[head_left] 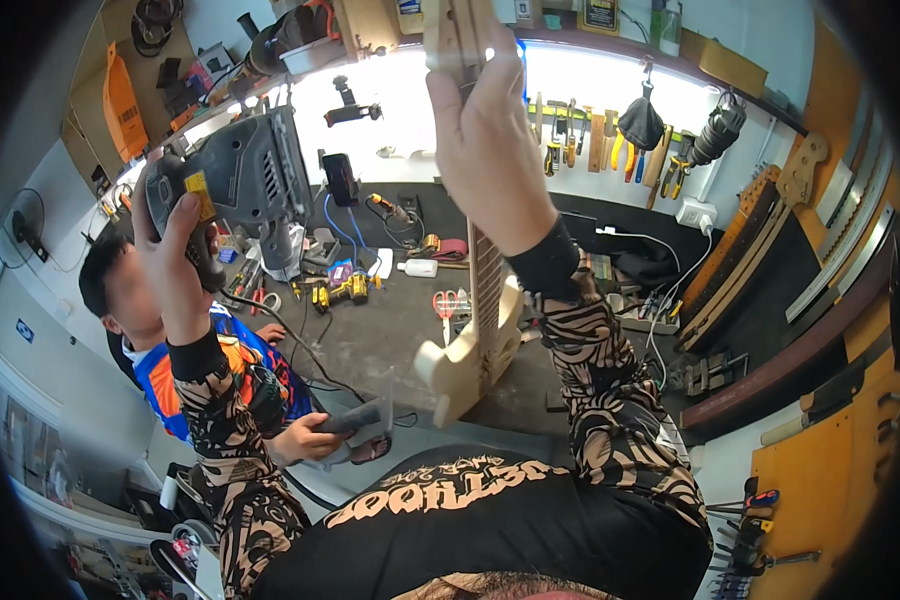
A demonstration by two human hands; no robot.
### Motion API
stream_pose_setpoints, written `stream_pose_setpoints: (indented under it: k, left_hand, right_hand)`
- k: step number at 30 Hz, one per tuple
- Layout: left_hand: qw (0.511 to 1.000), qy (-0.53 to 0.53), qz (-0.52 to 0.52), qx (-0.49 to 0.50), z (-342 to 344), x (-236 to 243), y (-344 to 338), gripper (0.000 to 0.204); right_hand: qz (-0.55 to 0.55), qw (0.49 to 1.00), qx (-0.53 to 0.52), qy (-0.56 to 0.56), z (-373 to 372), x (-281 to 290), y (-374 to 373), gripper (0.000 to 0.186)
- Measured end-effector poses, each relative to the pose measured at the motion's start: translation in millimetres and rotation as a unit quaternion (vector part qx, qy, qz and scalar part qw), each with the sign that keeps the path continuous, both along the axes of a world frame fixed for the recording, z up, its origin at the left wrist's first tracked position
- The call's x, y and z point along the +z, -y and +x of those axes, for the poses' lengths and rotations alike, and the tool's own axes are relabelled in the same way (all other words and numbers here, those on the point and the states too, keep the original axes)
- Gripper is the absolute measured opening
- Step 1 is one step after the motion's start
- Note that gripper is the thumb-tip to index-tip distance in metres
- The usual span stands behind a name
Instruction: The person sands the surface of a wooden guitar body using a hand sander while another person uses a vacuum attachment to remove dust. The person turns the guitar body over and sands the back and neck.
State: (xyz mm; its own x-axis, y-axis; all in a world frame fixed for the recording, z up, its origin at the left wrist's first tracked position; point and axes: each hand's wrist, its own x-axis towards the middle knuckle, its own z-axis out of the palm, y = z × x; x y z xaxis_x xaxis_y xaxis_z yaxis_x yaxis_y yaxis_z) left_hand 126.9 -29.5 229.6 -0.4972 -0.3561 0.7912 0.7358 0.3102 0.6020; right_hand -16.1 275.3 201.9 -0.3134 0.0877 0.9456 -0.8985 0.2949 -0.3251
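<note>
My left hand (pixel 175 240) is raised at the left, fingers wrapped round the grip of a dark grey electric sander (pixel 245 170). The sander's flat pad side faces right, and a cord trails from it toward the bench. Higher up in the middle, my right hand (pixel 495 150) grips an unpainted pale wooden guitar at its headstock (pixel 455 45). The guitar stands upright, with its fretted neck (pixel 486 270) passing behind my wrist and its pale body (pixel 460 365) low at the bench's near edge. A gap separates sander and guitar.
A co-worker (pixel 220 350) sits at the left, one hand on a dark tube-shaped thing (pixel 355 418). On the dark bench lie scissors (pixel 448 305), a yellow cordless drill (pixel 340 292), a white bottle (pixel 417 267) and a phone (pixel 340 180). Guitar necks (pixel 740 260) lean at the right.
</note>
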Motion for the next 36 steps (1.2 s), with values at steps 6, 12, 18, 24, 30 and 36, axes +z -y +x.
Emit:
stream_pose_setpoints:
  k: [6,12,18,24,30,36]
  left_hand:
    - [0.997,0.042,0.011,-0.062,2,-22,6,0.087]
    - [0.997,0.059,0.004,-0.047,-8,-32,-36,0.075]
    - [0.994,0.032,0.027,-0.104,-11,-62,-35,0.078]
    - [0.986,0.050,0.054,-0.153,-16,-68,-31,0.078]
    - [0.975,0.081,0.069,-0.197,-34,-61,-28,0.081]
    - [0.965,0.065,0.073,-0.243,-48,-58,-34,0.085]
  right_hand:
    - [-0.041,0.967,0.249,0.035,-1,21,9,0.077]
    - [-0.060,0.964,0.246,0.085,-20,37,-17,0.065]
    - [-0.078,0.943,0.308,0.100,-38,51,-9,0.047]
    - [-0.065,0.953,0.282,0.089,-22,59,3,0.053]
    - [-0.073,0.995,0.067,0.024,-1,63,7,0.054]
    - [-0.121,0.987,0.101,0.008,11,65,19,0.050]
